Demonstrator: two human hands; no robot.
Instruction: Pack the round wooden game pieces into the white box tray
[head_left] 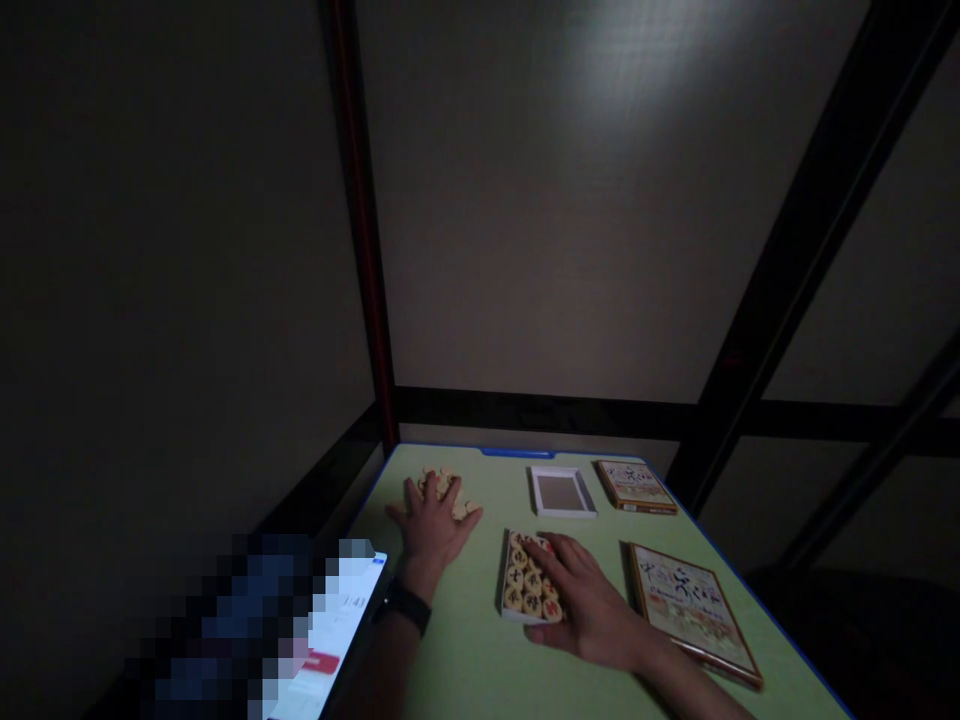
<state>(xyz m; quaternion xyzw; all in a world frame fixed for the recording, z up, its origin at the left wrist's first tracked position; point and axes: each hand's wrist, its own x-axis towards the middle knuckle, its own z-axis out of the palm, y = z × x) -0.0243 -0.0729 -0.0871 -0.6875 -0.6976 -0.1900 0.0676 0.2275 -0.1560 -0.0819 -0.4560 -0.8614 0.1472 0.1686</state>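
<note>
Several round wooden Chinese chess pieces (447,474) lie loose at the table's far left. Over them my left hand (433,525) is spread, palm down, fingers wide apart, partly hiding the pieces. A shallow white-walled box (503,580) stands mid-table, with rows of chess pieces (514,578) marked in black and red. My right hand (589,605) lies along the box's right side, its fingers stretched over the pieces. Its thumb is apart from them, by the near right corner. The pieces under the right fingers are partly hidden.
An open white tray with a brown inside (564,492) sits farther back. Two printed game boxes, one far (637,485) and one near (694,610), lie along the right edge of the green table (465,660). A lit phone screen (330,640) is at lower left. Walls rise behind.
</note>
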